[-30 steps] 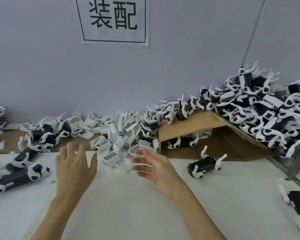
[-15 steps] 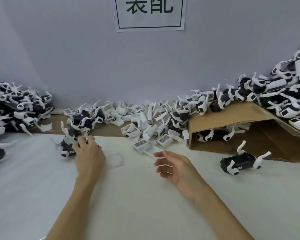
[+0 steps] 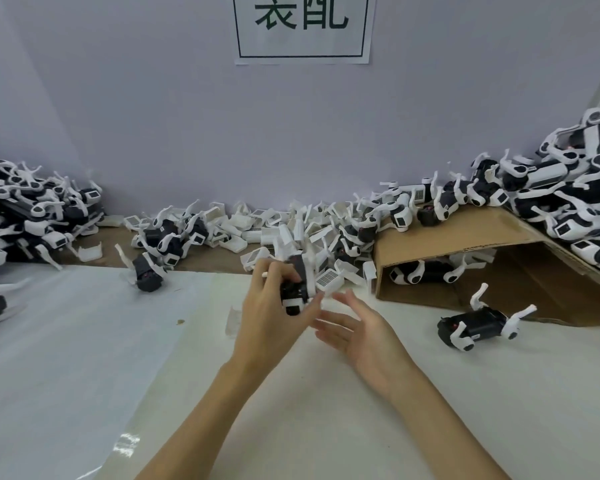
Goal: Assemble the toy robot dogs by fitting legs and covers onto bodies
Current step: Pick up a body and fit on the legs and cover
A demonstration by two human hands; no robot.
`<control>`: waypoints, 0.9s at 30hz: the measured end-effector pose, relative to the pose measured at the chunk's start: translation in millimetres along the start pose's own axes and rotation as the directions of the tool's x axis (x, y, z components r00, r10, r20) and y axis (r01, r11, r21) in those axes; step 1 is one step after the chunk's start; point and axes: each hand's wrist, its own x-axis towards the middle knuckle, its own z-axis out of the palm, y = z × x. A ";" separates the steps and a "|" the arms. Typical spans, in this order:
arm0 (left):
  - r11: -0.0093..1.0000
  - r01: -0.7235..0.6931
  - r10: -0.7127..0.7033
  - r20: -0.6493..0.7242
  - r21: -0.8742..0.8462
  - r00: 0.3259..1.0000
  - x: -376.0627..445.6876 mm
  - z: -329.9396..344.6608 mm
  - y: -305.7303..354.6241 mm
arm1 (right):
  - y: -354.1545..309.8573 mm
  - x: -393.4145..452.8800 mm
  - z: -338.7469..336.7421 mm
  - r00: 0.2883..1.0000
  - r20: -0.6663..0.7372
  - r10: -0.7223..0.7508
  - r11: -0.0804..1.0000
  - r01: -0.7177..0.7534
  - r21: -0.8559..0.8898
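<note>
Half a second back the left hand was down on a black dog body near the table's far left; now that hand has carried a dog body to the middle of the table, just in front of the far edge, and grips it upright with fingers curled round it. Motion blur hides whether any legs are on it yet. Beside it the right hand hovers with fingers spread and loose, holding nothing, its fingertips close to the body's lower end. Just behind lies the heap of loose white covers along the table's far edge, and a single white piece lies on the table surface left of the left wrist. To the right, a dog with legs fitted lies in front of the tilted cardboard sheet, with finished dogs piled at the far right corner. As I judge it, the risk is a cover or leg pressed on askew while the body is held in the air, so the clip fails to seat or the part slips out.
</note>
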 end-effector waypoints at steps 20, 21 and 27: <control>0.454 0.637 -0.459 0.449 -0.623 0.766 -1.2 10.9 -3.0 | -19.9 -4.5 -10.6 0.988 -0.046 -0.149 0.985 0.152 0.086; 0.436 0.654 -0.471 0.462 -0.618 0.751 -1.8 12.4 -3.0 | -20.2 -4.0 -12.1 0.987 -0.048 -0.155 0.985 0.158 0.076; 0.475 0.613 -0.497 0.382 -0.631 0.779 3.4 6.7 -1.9 | -22.4 -6.1 -12.1 0.972 -0.019 -0.233 0.968 0.230 -0.105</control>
